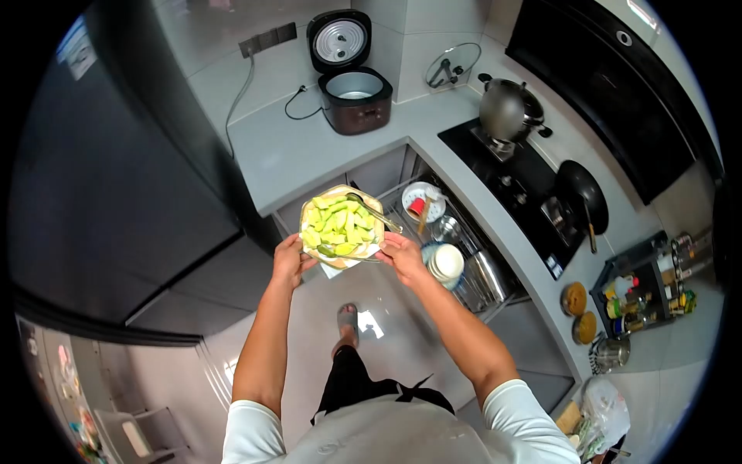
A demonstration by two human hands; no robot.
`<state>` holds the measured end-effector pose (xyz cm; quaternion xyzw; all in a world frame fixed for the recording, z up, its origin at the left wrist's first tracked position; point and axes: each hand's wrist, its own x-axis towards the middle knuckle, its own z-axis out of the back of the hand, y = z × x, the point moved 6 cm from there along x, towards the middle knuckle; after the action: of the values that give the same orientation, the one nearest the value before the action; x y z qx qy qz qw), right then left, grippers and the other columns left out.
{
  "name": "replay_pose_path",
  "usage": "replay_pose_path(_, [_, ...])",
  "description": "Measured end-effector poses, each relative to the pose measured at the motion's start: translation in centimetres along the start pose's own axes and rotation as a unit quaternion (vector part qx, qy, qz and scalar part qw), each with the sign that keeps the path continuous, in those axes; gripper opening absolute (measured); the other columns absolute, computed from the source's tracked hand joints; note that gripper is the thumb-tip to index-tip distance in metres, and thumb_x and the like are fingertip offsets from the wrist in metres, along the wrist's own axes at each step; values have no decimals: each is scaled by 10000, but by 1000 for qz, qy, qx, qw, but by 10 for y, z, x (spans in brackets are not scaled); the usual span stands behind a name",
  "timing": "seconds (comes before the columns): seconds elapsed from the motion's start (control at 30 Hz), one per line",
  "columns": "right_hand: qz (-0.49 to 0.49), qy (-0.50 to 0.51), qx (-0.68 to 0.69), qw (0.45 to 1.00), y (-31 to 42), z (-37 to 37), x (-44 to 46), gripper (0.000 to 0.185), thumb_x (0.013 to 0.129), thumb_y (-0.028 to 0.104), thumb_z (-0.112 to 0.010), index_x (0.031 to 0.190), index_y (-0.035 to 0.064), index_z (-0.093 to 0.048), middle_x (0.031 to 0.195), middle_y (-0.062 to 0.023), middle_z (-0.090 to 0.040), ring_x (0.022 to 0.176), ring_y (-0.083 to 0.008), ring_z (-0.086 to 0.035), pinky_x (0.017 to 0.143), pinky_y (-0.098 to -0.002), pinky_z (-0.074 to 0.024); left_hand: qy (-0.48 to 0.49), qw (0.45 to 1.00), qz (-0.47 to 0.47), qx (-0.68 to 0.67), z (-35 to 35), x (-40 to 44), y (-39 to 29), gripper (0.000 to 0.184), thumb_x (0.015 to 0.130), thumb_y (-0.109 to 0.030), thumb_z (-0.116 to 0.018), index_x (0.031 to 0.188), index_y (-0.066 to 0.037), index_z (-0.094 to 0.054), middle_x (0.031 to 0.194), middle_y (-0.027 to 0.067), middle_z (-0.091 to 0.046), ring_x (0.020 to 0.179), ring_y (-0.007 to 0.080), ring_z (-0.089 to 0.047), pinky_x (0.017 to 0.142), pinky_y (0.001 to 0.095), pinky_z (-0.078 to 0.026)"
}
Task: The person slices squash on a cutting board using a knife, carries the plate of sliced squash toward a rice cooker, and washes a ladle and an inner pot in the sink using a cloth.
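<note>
A plate [342, 192] of pale green vegetable pieces [336, 224] is held level in front of me, above the floor. My left hand [291, 260] grips its left edge, and my right hand [398, 254] grips its right edge. A spoon [375, 211] lies across the plate with its handle over the right rim. Something white, perhaps a cloth or paper, shows under the plate's lower edge. Just right of the plate, an open drawer [498, 309] holds bowls [446, 261], a dish with a red item and metalware.
An open rice cooker [358, 100] stands on the grey counter [286, 166]. Farther right are a pot [502, 112] on the stove [506, 185], a black wok [580, 189], a glass lid [454, 66] and a rack of bottles [630, 298]. A dark cabinet front fills the left.
</note>
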<state>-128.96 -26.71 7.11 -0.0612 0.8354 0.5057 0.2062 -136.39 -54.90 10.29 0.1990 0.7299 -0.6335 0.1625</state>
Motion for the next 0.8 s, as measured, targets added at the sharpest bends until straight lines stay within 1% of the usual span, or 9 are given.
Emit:
replay_pose_path(0.17, [10, 3, 13, 1000, -7, -63, 175, 297, 1017, 16, -614, 1313, -5, -626, 1188, -80, -711, 1022, -157, -692, 901, -289, -593, -38, 999, 11, -15, 46, 164, -36, 332, 1115, -210, -454, 1378, -45, -568, 1170, 80, -718, 891, 166, -738, 741, 340, -648])
replay_pose_path(0.27, [14, 12, -6, 1000, -26, -75, 254, 317, 1017, 11, -610, 1333, -14, -619, 1206, -96, -710, 1062, -177, -689, 920, -312, -591, -32, 999, 9, -12, 66, 253, -24, 304, 1120, -220, -445, 1334, -71, -602, 1092, 41, -722, 822, 117, -706, 721, 319, -641])
replay_pose_path(0.33, [16, 13, -23, 1000, -39, -79, 292, 328, 1016, 10, -613, 1343, -24, -615, 1219, -105, -704, 1072, -186, -690, 928, -316, -593, -34, 999, 10, -6, 80, 298, -10, 304, 1121, -219, -442, 1330, -73, -607, 1085, 41, -723, 823, 117, -706, 712, 313, -640])
replay_pose_path(0.4, [20, 16, -41, 999, -48, -83, 323, 340, 1015, 9, -617, 1352, -33, -610, 1233, -114, -699, 1083, -194, -690, 936, -321, -596, -36, 999, 8, -1, 87, 330, -5, 305, 1122, -218, -439, 1327, -74, -612, 1079, 41, -724, 823, 116, -706, 703, 308, -639])
replay_pose_path(0.57, [21, -3, -13, 1000, -76, -82, 380, 319, 1006, -16, -605, 1324, -19, -636, 1209, -104, -712, 1065, -191, -695, 932, -329, -597, -59, 997, 35, -21, 94, 384, 0, 304, 1120, -189, -431, 1319, -77, -631, 1071, 53, -725, 817, 131, -705, 650, 286, -628])
replay_pose_path(0.6, [43, 7, -14, 999, -80, -82, 387, 320, 1010, -14, -606, 1329, -18, -637, 1213, -104, -710, 1073, -192, -694, 936, -326, -598, -46, 998, 32, -16, 97, 393, 4, 303, 1117, -181, -439, 1327, -76, -631, 1071, 54, -724, 823, 136, -696, 678, 307, -631])
replay_pose_path(0.7, [43, -10, 4, 999, -88, -79, 407, 320, 1022, 5, -608, 1340, -22, -628, 1229, -105, -702, 1079, -193, -693, 939, -325, -597, -43, 998, 40, -37, 98, 420, 16, 305, 1117, -180, -443, 1337, -74, -627, 1081, 58, -721, 834, 142, -686, 719, 341, -632])
replay_pose_path(0.77, [57, -5, -1, 998, -86, -82, 414, 328, 1029, 14, -605, 1355, -29, -608, 1232, -114, -698, 1081, -196, -693, 946, -327, -595, -43, 998, 34, -36, 99, 428, 17, 302, 1118, -183, -446, 1333, -72, -627, 1108, 59, -716, 867, 149, -680, 752, 366, -627])
replay_pose_path(0.8, [64, 0, -6, 998, -86, -82, 412, 339, 1037, 24, -602, 1370, -36, -588, 1236, -122, -693, 1083, -199, -694, 953, -330, -592, -43, 998, 28, -35, 100, 426, 19, 315, 1125, -186, -428, 1348, -70, -619, 1146, 69, -713, 927, 173, -692, 801, 394, -621])
